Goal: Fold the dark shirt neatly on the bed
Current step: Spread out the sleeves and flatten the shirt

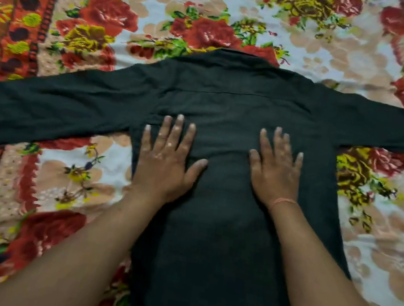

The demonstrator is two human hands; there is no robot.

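The dark shirt lies spread flat, back side up, across the middle of the bed, collar away from the person and both sleeves stretched straight out to the sides. The left hand and right hand rest palms down on its back, fingers spread and released, grasping nothing. This looks like smoothing before folding: 0 folds show, so sleeves and body are all left to do.

Floral bedspread, orange-patterned border at left.
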